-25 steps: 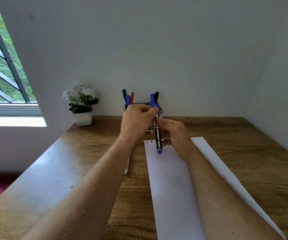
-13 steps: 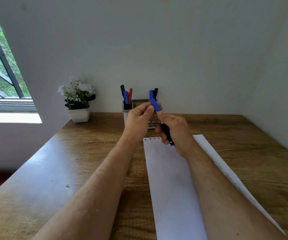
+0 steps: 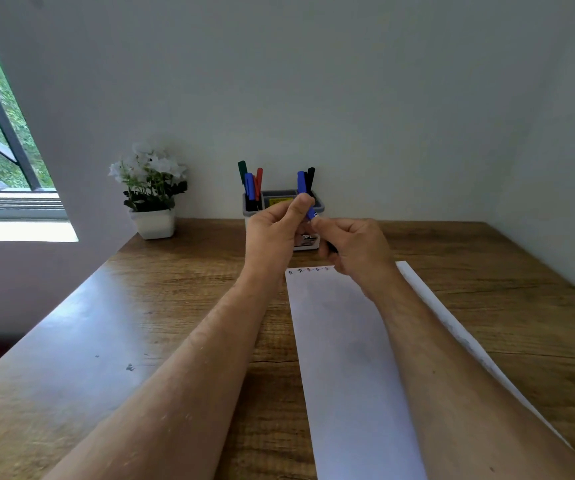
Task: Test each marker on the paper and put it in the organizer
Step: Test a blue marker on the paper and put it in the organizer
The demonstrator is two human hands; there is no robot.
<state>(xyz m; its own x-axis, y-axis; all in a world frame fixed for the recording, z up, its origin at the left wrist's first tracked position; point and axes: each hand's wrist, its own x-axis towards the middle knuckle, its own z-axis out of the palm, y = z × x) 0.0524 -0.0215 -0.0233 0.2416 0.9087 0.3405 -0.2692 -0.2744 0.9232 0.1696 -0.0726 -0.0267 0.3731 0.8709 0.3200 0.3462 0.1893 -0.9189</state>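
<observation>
At the frame's left, a potted white flower sits on the wooden table. At centre, the left hand pinches a blue marker's cap; the right hand curls round its barrel, before the grey organizer. Paper lies lower right, beneath the forearms.

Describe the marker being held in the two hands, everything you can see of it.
The marker has a blue cap and a dark barrel, mostly hidden. It is held tilted above the far end of the paper, in front of the organizer. The left hand pinches the cap end; the right hand wraps the barrel. Whether the cap is fully seated is unclear.
</observation>
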